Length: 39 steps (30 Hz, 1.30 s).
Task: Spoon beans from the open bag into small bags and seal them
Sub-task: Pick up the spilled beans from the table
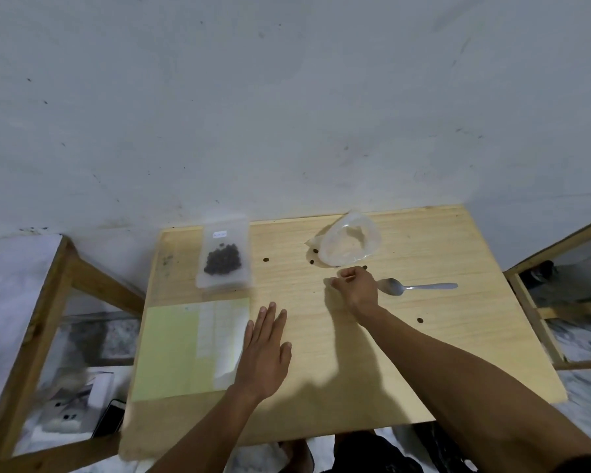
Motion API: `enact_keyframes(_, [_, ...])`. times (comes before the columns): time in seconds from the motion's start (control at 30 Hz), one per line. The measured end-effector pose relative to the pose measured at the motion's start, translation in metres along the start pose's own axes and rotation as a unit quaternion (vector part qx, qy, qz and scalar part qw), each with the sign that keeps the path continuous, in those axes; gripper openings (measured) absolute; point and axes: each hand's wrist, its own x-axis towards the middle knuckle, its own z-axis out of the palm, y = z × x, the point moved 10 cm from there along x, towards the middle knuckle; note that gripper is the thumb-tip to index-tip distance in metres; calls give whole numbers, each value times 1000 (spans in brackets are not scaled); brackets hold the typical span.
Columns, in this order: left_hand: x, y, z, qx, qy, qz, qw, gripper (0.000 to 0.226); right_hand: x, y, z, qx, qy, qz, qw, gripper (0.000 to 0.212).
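My left hand (265, 349) rests flat, fingers straight, on the worktop (406, 353). My right hand (355, 285) curls beside the spoon (413, 287); what it pinches, I cannot tell. The open bag (350, 242) lies just beyond it, the small bag (224, 257) of beans far left.

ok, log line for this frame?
left hand flat on wooden table | right hand pinching at stray beans | metal spoon idle
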Motion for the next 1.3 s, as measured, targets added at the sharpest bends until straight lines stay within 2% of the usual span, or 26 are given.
enact_keyframes(0.1, [-6,1,0,-7,-4,-2,1000,68,2,-13,20,-79,-8,-40,996,8])
enact_keyframes(0.23, [-8,-1,2,-20,-10,-10,1000,70,-4,-26,44,-247,-32,-143,958,17])
enact_keyframes(0.33, [-8,-2,1,-17,-11,-15,1000,71,-8,-35,49,-287,-51,-175,940,23])
enact_keyframes(0.4, [-10,-1,1,-20,-12,-14,1000,70,-7,-34,42,-227,-45,-132,964,21])
enact_keyframes(0.47, [-11,-1,0,-26,-9,-15,1000,70,-9,-22,34,-70,-34,-32,996,18])
enact_keyframes(0.5, [-11,-1,-1,-29,-8,-16,999,71,-14,-15,38,36,-60,26,997,17])
enact_keyframes(0.53, [-10,0,-1,-31,-7,-17,999,71,-22,-12,50,145,-117,77,980,18])
enact_keyframes(0.6, [-10,0,-2,-25,-5,-18,1000,71,-44,-17,72,312,-239,148,908,24])
enact_keyframes(0.67, [-9,2,-2,-21,-3,-19,1000,71,-58,-22,77,403,-271,186,854,22])
enact_keyframes(0.73, [-8,4,-4,-7,0,-16,1000,72,-60,-18,76,439,-259,204,836,13])
enact_keyframes(0.9, [-2,10,-8,21,-12,-6,1000,75,-61,-8,75,473,-268,216,811,17])
enact_keyframes(0.97, [2,10,-10,18,-16,-7,1000,70,-60,-8,70,452,-272,204,824,19])
enact_keyframes(1.07, [6,9,-12,16,-28,-9,999,63,-58,-8,63,336,-269,154,890,19])
enact_keyframes(1.17, [9,9,-14,9,-35,-5,999,62,-47,-10,60,209,-223,82,949,13])
enact_keyframes(1.3, [10,6,-14,-2,-43,-4,999,62,-33,-34,73,103,-193,0,976,8])
